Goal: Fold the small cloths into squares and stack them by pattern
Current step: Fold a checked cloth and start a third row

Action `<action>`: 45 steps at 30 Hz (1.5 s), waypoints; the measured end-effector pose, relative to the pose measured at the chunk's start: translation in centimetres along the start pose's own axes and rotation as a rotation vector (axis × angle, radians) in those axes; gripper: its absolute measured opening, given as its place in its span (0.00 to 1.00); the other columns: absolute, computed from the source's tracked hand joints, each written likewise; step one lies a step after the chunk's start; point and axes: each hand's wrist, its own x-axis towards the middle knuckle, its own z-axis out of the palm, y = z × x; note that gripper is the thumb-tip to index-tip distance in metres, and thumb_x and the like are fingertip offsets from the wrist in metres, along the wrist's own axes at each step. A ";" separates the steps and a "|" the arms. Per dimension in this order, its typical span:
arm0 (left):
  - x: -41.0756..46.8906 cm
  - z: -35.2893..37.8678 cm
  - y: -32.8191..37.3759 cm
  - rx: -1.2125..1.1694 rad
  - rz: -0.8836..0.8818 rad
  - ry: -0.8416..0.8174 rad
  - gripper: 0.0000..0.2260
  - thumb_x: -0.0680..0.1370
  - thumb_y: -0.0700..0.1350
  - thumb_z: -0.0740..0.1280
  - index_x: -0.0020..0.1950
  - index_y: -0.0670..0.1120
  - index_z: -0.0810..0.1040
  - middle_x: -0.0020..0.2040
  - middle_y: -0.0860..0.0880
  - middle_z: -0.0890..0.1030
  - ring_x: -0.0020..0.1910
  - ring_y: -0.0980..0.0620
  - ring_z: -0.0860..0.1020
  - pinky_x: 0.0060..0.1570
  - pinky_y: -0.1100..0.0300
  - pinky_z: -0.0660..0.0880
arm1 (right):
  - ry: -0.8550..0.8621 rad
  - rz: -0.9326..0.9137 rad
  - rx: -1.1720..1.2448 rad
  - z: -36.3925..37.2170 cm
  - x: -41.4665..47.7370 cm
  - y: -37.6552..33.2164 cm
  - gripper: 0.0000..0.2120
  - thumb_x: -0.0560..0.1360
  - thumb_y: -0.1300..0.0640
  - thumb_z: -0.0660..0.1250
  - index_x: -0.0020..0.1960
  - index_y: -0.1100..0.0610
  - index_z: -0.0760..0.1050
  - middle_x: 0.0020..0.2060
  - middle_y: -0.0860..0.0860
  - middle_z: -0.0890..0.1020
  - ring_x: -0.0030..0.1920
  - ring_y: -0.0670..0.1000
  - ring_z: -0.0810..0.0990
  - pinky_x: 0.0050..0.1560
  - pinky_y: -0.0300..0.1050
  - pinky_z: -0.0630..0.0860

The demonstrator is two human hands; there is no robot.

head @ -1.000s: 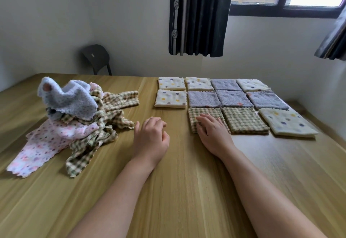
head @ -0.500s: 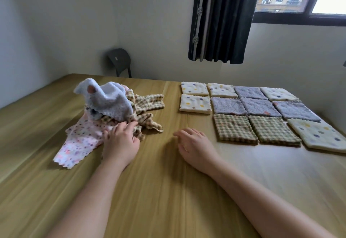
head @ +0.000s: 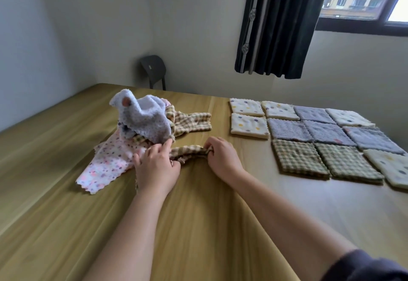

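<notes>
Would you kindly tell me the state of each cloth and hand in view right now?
checked cloth: bunched, unfolded, held by both hands
left hand: grips the checked cloth
right hand: pinches the checked cloth
grey cloth: crumpled atop pile
pink dotted cloth: unfolded, partly under pile
folded squares: flat, side by side

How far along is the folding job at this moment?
Done: eleven folded squares, dotted, grey and checked, lie in a grid on the table; I cannot tell whether any are stacks. In hand: the left hand and right hand grip a checked cloth beside the pile. Left: the grey fluffy cloth, the pink dotted cloth and another checked piece lie unfolded.
</notes>
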 end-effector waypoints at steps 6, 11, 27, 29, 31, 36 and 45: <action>-0.2 -0.6 0.2 0.109 0.009 -0.050 0.22 0.74 0.56 0.63 0.68 0.56 0.70 0.68 0.52 0.71 0.68 0.47 0.64 0.71 0.43 0.53 | 0.025 -0.113 -0.088 -3.1 -5.5 3.7 0.12 0.76 0.65 0.58 0.52 0.53 0.76 0.49 0.49 0.77 0.47 0.53 0.76 0.44 0.47 0.73; -1.1 -1.1 0.1 0.108 -0.009 -0.028 0.17 0.73 0.48 0.63 0.62 0.50 0.77 0.64 0.49 0.74 0.66 0.46 0.67 0.71 0.37 0.52 | 0.075 -0.074 -0.157 -7.2 -10.9 8.3 0.10 0.74 0.65 0.60 0.50 0.53 0.75 0.48 0.49 0.77 0.45 0.54 0.76 0.42 0.48 0.74; -6.9 0.6 9.6 -0.436 0.458 -0.079 0.12 0.74 0.55 0.61 0.45 0.49 0.80 0.40 0.57 0.78 0.40 0.53 0.77 0.41 0.54 0.73 | 0.377 -0.188 -0.213 -11.0 -14.8 11.4 0.17 0.71 0.51 0.59 0.57 0.52 0.75 0.51 0.49 0.79 0.52 0.52 0.76 0.54 0.48 0.66; -7.0 0.4 9.5 -0.504 0.447 -0.072 0.14 0.74 0.57 0.59 0.40 0.50 0.79 0.35 0.56 0.78 0.36 0.56 0.76 0.38 0.53 0.74 | 0.273 -0.311 -0.241 -10.7 -14.9 11.3 0.15 0.71 0.47 0.63 0.54 0.51 0.77 0.51 0.47 0.79 0.52 0.50 0.76 0.53 0.48 0.69; -7.3 0.2 9.5 -0.507 0.467 -0.070 0.15 0.74 0.59 0.58 0.38 0.52 0.78 0.33 0.57 0.78 0.34 0.56 0.76 0.36 0.54 0.73 | 0.157 -0.316 -0.270 -10.0 -14.8 11.4 0.14 0.71 0.45 0.61 0.51 0.49 0.79 0.50 0.45 0.79 0.53 0.50 0.76 0.52 0.48 0.71; -7.0 -0.4 9.1 -0.500 0.592 -0.038 0.17 0.73 0.61 0.60 0.54 0.52 0.77 0.46 0.60 0.76 0.41 0.61 0.76 0.39 0.59 0.75 | 0.129 -0.240 -0.206 -9.9 -14.8 11.6 0.14 0.75 0.49 0.55 0.47 0.52 0.78 0.46 0.46 0.81 0.49 0.51 0.79 0.48 0.48 0.70; -7.2 -0.3 8.8 -0.454 0.834 -0.162 0.10 0.72 0.55 0.65 0.50 0.53 0.79 0.52 0.56 0.81 0.52 0.57 0.79 0.50 0.54 0.76 | 0.335 -0.032 0.195 -10.8 -15.6 11.0 0.07 0.78 0.60 0.56 0.52 0.58 0.72 0.33 0.45 0.74 0.33 0.47 0.73 0.37 0.43 0.64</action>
